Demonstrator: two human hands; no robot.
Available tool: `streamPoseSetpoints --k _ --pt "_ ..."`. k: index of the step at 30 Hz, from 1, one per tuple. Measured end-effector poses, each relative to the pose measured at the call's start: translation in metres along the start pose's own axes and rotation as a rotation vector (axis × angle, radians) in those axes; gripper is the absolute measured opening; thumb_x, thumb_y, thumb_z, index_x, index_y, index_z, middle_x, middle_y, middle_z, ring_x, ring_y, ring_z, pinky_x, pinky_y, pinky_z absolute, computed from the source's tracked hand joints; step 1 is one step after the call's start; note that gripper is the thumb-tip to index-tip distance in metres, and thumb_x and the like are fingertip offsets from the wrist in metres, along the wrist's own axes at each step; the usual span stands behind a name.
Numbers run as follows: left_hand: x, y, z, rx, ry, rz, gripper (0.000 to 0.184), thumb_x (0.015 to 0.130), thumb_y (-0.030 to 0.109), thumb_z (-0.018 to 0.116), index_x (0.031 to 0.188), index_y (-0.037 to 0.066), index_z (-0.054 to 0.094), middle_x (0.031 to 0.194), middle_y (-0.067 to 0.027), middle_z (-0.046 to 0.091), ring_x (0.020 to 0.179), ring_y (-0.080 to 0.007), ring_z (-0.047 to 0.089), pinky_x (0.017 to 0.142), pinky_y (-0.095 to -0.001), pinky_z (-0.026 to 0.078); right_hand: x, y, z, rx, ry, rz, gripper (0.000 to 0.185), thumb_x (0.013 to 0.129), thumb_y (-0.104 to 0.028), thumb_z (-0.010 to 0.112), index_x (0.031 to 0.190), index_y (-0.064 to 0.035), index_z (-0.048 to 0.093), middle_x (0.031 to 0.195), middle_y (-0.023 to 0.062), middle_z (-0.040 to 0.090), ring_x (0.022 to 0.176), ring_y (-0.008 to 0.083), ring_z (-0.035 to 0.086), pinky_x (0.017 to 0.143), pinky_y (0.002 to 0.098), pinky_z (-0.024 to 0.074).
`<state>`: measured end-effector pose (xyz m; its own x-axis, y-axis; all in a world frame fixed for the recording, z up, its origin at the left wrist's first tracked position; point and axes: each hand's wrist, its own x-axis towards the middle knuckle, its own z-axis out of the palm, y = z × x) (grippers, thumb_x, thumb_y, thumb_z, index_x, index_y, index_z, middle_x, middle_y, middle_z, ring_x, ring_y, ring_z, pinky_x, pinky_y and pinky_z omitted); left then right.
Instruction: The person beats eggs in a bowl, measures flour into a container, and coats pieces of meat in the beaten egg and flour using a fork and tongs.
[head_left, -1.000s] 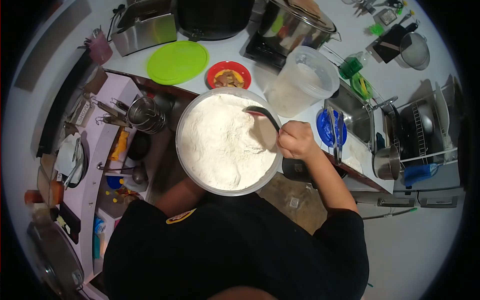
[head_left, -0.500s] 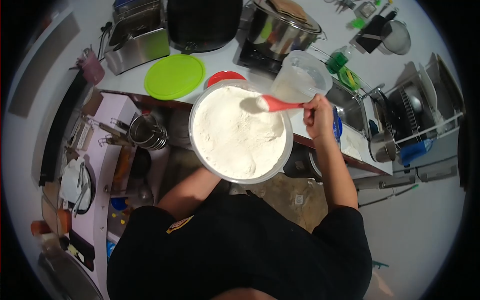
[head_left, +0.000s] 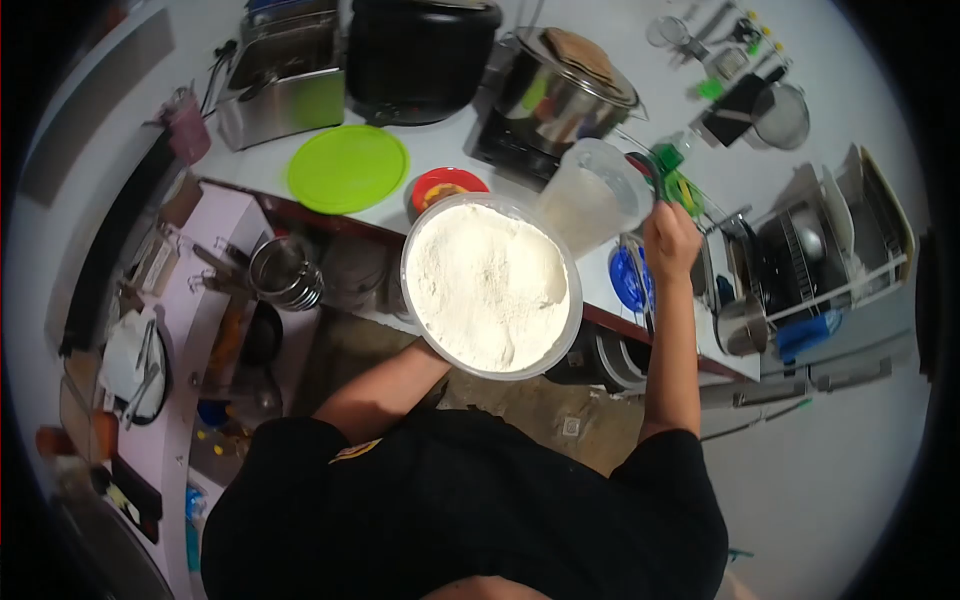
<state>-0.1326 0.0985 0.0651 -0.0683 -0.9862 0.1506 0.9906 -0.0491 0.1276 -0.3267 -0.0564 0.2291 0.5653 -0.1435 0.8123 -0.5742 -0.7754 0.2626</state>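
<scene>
A round clear tub full of white powder, which looks like flour, is held over the counter edge. My left hand is hidden beneath the tub and bears it; only the left forearm shows. To the right, my right hand is raised in a closed grip on a spoon, seen dark and blurred with a reddish edge. The spoon's bowl is beside the rim of a tall translucent container on the counter, which has some whitish contents.
A green lid and a red dish lie on the counter. Behind stand a large steel pot, a black appliance and a steel fryer. A blue item, the sink and a dish rack are at right.
My right hand has moved right and slightly down, taking the spoon from above the powder to the tall container. The tub has shifted slightly right and down in view.
</scene>
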Motion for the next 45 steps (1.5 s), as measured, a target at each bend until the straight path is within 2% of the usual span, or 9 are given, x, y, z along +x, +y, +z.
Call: streamPoseSetpoints --k 4,7,9,13,22,31,33,39,45 --pt "-0.037 0.022 -0.012 0.005 0.044 0.056 0.066 0.080 0.058 0.043 0.124 0.009 0.043 0.129 -0.0111 0.043 0.118 -0.0255 0.040 0.098 -0.0414 0.032 0.005 -0.074 -0.006 0.671 -0.071 0.094 0.005 0.064 0.000 0.056 0.065 -0.0010 0.051 0.056 0.0101 0.048 0.046 0.0239 0.048 0.045 0.0301 0.0376" --pt "-0.080 0.044 -0.030 0.017 0.113 0.100 0.066 0.080 0.058 0.043 0.124 0.009 0.043 0.129 -0.0112 0.043 0.118 -0.0255 0.040 0.098 -0.0413 0.032 -0.005 -0.147 0.017 1.025 -0.548 0.162 0.008 0.068 -0.003 0.056 0.075 -0.0017 0.053 0.069 0.0123 0.055 0.060 0.0270 0.054 0.054 0.0331 0.0430" --pt "-0.114 0.063 -0.040 0.030 0.175 0.148 0.066 0.080 0.059 0.043 0.124 0.009 0.043 0.129 -0.0113 0.043 0.118 -0.0255 0.040 0.098 -0.0412 0.032 0.005 -0.182 0.032 1.062 -0.817 0.059 0.028 0.076 -0.024 0.065 0.085 -0.0021 0.051 0.075 0.0121 0.053 0.066 0.0274 0.054 0.057 0.0332 0.0429" --pt "-0.172 0.121 -0.057 0.081 0.274 0.328 0.066 0.080 0.059 0.043 0.124 0.009 0.043 0.129 -0.0114 0.043 0.118 -0.0256 0.040 0.098 -0.0411 0.032 0.057 -0.219 0.071 1.341 -0.710 -0.114 0.037 0.079 -0.034 0.060 0.091 -0.0003 0.050 0.085 0.0147 0.049 0.076 0.0267 0.050 0.067 0.0357 0.0423" --pt "-0.283 0.194 -0.075 0.095 0.433 0.580 0.067 0.080 0.059 0.043 0.125 0.009 0.043 0.129 -0.0116 0.043 0.119 -0.0257 0.040 0.098 -0.0409 0.032 0.033 -0.329 0.311 0.329 -0.686 -0.252 0.027 0.075 -0.022 0.056 0.098 -0.0086 0.053 0.093 0.0078 0.054 0.090 0.0244 0.053 0.072 0.0394 0.0439" --pt "-0.344 0.164 -0.095 -0.006 0.473 0.503 0.068 0.080 0.059 0.043 0.125 0.008 0.043 0.129 -0.0119 0.043 0.119 -0.0258 0.040 0.098 -0.0406 0.032 0.113 -0.340 0.157 0.564 -0.284 -0.339 0.014 0.066 -0.001 0.056 0.080 -0.0028 0.051 0.089 0.0119 0.055 0.083 0.0295 0.054 0.071 0.0346 0.0448" --pt "-0.335 0.160 -0.090 -0.008 0.416 0.479 0.068 0.080 0.059 0.043 0.125 0.008 0.043 0.129 -0.0119 0.043 0.119 -0.0258 0.040 0.098 -0.0406 0.031 0.114 -0.343 0.100 0.678 -0.177 -0.141 0.012 0.073 0.002 0.057 0.081 -0.0016 0.048 0.093 0.0116 0.056 0.088 0.0251 0.055 0.075 0.0323 0.0455" --pt "-0.291 0.144 -0.049 0.006 0.190 0.398 0.068 0.080 0.059 0.043 0.125 0.008 0.043 0.129 -0.0121 0.043 0.119 -0.0259 0.040 0.099 -0.0404 0.031 0.054 -0.321 0.029 1.698 -0.383 1.171 0.008 0.089 -0.009 0.048 0.093 -0.0024 0.045 0.093 0.0082 0.057 0.087 0.0165 0.057 0.076 0.0301 0.0487" --pt "-0.261 0.093 -0.006 0.037 0.035 0.310 0.069 0.080 0.059 0.043 0.125 0.008 0.043 0.129 -0.0122 0.043 0.119 -0.0260 0.040 0.099 -0.0402 0.031 -0.096 -0.329 0.002 1.867 -0.863 1.472 0.015 0.089 -0.018 0.051 0.095 -0.0042 0.048 0.091 0.0072 0.060 0.076 0.0166 0.060 0.071 0.0326 0.0500"
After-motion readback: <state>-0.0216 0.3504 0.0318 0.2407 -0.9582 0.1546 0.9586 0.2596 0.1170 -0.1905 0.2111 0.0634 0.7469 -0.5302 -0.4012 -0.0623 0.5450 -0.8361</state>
